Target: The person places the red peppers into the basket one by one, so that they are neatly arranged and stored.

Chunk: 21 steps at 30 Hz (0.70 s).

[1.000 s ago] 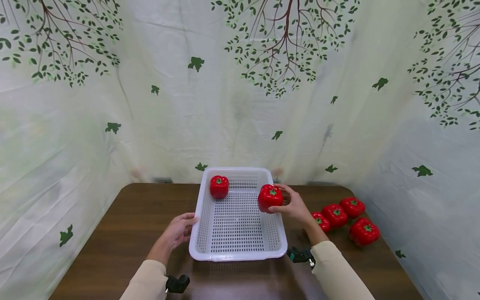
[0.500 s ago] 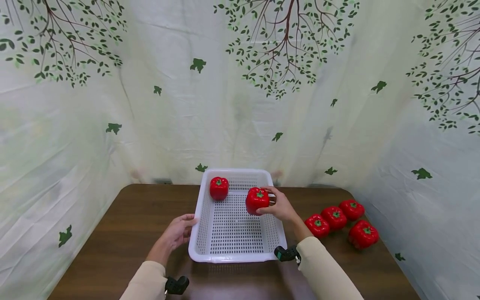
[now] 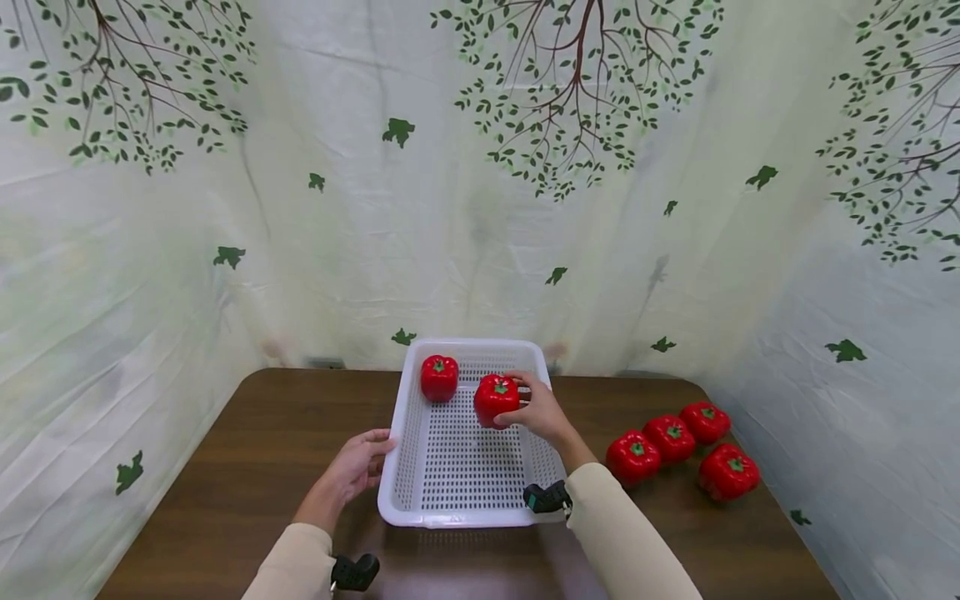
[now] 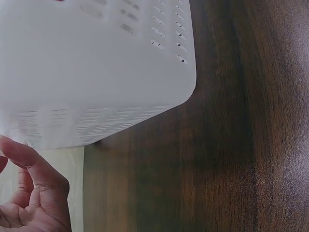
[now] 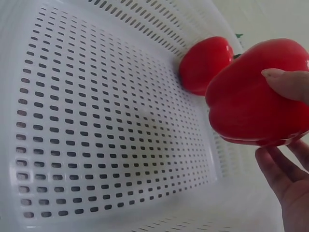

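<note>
A white perforated plastic basket [image 3: 457, 518] stands on the table. My left hand [image 3: 357, 467] grips its left rim, thumb at the edge; in the left wrist view that hand [image 4: 41, 193] has bent fingers beside the basket wall [image 4: 96, 67]. With thumb and fingers around its side, my right hand [image 3: 543, 413] holds a red bell pepper [image 3: 493, 402] over the basket, green stem up. The right wrist view shows the held pepper [image 5: 260, 96] above the perforated bottom. Another red bell pepper [image 3: 438, 380] sits in the basket's far left corner.
Several more red bell peppers [image 3: 670, 438] lie in a group at the right side of the brown wooden table [image 3: 315, 408]. Behind the table hangs a pale curtain [image 3: 480, 250] printed with branches and leaves.
My right hand has carried the pepper leftward, from near the basket's right rim to over its middle. The left hand keeps its grip on the left rim.
</note>
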Motion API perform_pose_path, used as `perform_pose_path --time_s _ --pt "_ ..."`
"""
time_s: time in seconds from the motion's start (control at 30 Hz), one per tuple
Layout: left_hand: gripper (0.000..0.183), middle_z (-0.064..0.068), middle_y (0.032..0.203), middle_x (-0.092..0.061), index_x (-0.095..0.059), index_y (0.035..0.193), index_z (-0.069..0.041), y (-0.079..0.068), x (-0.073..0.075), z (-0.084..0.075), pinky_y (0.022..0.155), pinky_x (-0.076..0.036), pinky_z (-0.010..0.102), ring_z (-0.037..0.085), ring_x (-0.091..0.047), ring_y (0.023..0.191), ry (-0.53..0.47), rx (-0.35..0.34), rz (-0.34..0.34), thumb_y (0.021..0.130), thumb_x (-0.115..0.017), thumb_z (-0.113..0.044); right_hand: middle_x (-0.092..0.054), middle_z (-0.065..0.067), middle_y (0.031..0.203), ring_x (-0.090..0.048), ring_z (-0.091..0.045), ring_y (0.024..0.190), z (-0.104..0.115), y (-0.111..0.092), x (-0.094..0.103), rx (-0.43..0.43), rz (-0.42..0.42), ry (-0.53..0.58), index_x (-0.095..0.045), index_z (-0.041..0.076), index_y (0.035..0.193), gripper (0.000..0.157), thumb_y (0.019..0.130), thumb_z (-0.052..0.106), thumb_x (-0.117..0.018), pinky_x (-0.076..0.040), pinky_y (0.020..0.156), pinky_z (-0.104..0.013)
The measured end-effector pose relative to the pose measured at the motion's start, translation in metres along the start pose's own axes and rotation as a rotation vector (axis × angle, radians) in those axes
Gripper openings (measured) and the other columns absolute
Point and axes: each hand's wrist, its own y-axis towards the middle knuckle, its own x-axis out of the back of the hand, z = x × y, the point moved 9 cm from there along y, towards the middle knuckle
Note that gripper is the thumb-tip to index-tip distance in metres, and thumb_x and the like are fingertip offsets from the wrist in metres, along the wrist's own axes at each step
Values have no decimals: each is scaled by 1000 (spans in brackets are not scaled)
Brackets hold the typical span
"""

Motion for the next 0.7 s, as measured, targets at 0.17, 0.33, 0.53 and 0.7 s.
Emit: perform_pose_path --time_s 0.17,0.33,0.53,0.7 --pt "29 7 92 -67 -50 121 5 -1 2 2 68 -56 36 20 -66 80 -1 -3 -13 97 -54 -10 -50 -14 133 -51 -36 118 -3 7 -10 0 15 -27 -47 12 137 74 72 7 -83 -53 87 -48" --pt "30 6 92 -66 -50 122 5 -2 1 0 67 -55 34 20 -65 79 22 -9 -33 97 -54 -11 -51 -14 133 -51 -36 116 -4 13 -19 6 7 -34 -49 11 136 73 71 4 -82 -54 86 -48" --pt "29 7 93 -66 -50 121 4 -2 -1 0 67 -55 34 19 -65 78 17 -10 -16 97 -54 -11 -51 -13 133 -49 -36 118 -3 18 -32 -2 6 -55 -49 13 136 74 70 5 -84 -54 85 -48" --pt "29 9 94 -67 -50 121 4 -3 1 0 66 -56 34 20 -66 78 14 -2 -24 97 -54 -12 -51 -12 134 -48 -36 120 -2 20 -42 -23 -5 -70 -48 14 137 77 69 7 -84 -54 85 -49"
